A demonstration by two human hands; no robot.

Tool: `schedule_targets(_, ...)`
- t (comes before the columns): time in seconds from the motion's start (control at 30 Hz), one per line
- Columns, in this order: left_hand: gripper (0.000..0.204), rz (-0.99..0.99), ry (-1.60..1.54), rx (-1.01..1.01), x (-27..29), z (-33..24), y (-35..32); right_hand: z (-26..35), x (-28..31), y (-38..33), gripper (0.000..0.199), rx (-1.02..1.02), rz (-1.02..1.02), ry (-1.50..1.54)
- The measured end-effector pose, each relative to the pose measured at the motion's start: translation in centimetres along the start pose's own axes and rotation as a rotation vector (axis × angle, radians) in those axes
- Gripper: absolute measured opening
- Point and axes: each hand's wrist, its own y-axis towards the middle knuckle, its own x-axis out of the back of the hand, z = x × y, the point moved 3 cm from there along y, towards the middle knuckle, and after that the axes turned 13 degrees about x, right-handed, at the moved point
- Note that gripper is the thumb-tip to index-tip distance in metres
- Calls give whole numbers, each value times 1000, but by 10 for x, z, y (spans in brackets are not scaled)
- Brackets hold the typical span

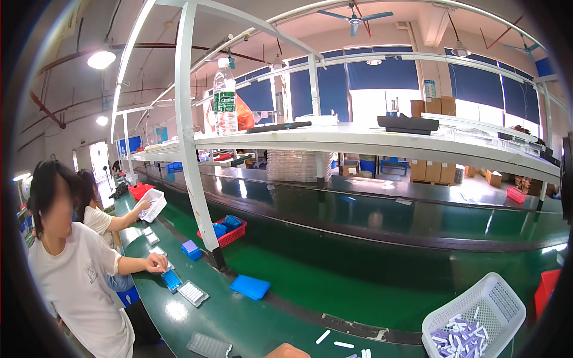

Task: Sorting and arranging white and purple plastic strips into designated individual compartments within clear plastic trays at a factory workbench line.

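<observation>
head view: we look over a green worktable [268, 322] running from near us to the far left.
co-worker [89, 280]: at left, in a white shirt, one hand [157, 262] over the blue tray [172, 280]; we cannot tell whether it touches.
tray of white pieces [193, 293]: just right of the blue one and nearer us.
clear tray [209, 346]: at the near edge.
blue packs [250, 287]: lying flat, farther off.
our hand [287, 352]: only its top shows at the near edge; we cannot tell left or right, fingers apart or together.
white sticks [323, 337]: loose on the table, just right of our hand.
white basket [501, 298]: near right, holding purple and white sticks [459, 337].
red bin [546, 292]: right of the basket.
</observation>
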Motion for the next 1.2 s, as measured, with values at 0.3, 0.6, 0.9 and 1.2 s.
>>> schedule_targets(0.3,24,-28,-6,10,-2,5,0,-1,0,-2,54,-20,-12,23)
schedule_targets(0.6,29,-30,-34,27,0,-4,2,-1,3,2,53,-37,-69,65)
schedule_targets(0.9,35,-34,71,-17,3,-2,-3,-1,3,6,51,-39,-80,86)
schedule_targets(1.2,38,8,-152,-38,-10,10,2,0,0,3,49,-40,-48,76)
